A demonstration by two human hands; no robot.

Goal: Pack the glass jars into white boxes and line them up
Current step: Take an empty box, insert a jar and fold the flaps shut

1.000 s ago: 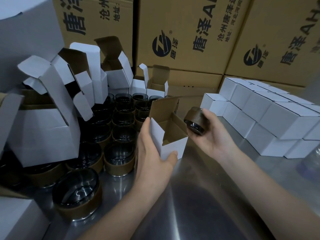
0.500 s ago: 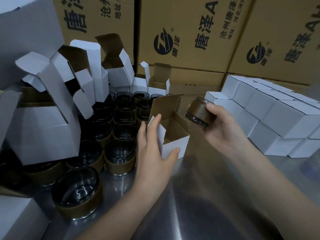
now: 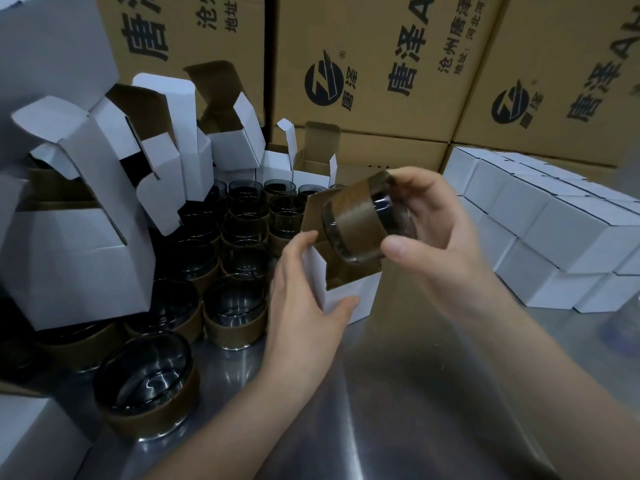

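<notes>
Curled round a dark glass jar with a brown paper sleeve (image 3: 360,223), the right hand (image 3: 440,233) held it tilted just above the open small white cardboard box (image 3: 349,299), which the left hand (image 3: 304,306) clasped below. Squaring the jar to that mouth before lowering seemed wise.

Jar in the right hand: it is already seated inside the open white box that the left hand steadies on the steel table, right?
Not seated. The head view shows the right hand gripping the jar tilted on its side above the open white box, not yet inside. The left hand does steady that box on the steel table.
</notes>
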